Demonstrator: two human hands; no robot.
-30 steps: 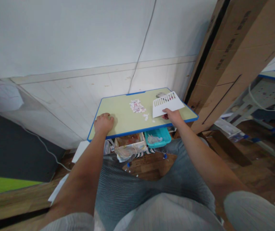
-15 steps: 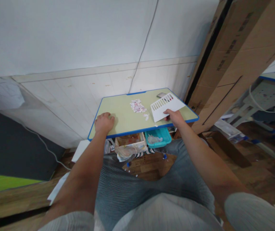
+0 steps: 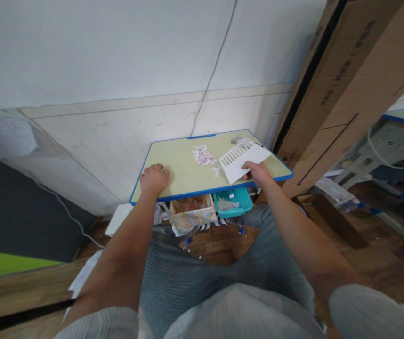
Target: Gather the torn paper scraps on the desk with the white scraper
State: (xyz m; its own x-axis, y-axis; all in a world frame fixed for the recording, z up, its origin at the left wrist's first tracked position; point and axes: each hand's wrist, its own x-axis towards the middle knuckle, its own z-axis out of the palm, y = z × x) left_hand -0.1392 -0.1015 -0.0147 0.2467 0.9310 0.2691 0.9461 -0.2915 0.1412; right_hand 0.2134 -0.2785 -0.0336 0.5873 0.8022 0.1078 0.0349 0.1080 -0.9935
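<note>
My right hand [image 3: 256, 172] grips a white card [image 3: 241, 165] with a row of long cut-out slots along its far edge. The thumb lies on top; the other fingers are mostly hidden beneath. The card is tilted over the right half of a small pale-yellow table [image 3: 181, 176] with a blue rim. Palm down on the table's left side rests my left hand [image 3: 154, 179], its fingers slightly bent and nothing visible in them. Between the hands lies a pile of small white-and-pink paper pieces [image 3: 204, 155], with a few loose pieces [image 3: 215, 171] beside the card.
Under the front edge hang a cloth-lined basket [image 3: 191, 216] and a teal basket [image 3: 239, 210] holding white scraps. A tall cardboard box [image 3: 332, 94] stands at right. Behind the table is a white wall [image 3: 134, 56] with a cable [image 3: 218, 61]. A blurred patch covers the table's far right corner.
The card has tipped and turned slightly in my right hand, its near corner lower. A small white piece at the table's front edge has dropped into the teal basket. My left hand stays put.
</note>
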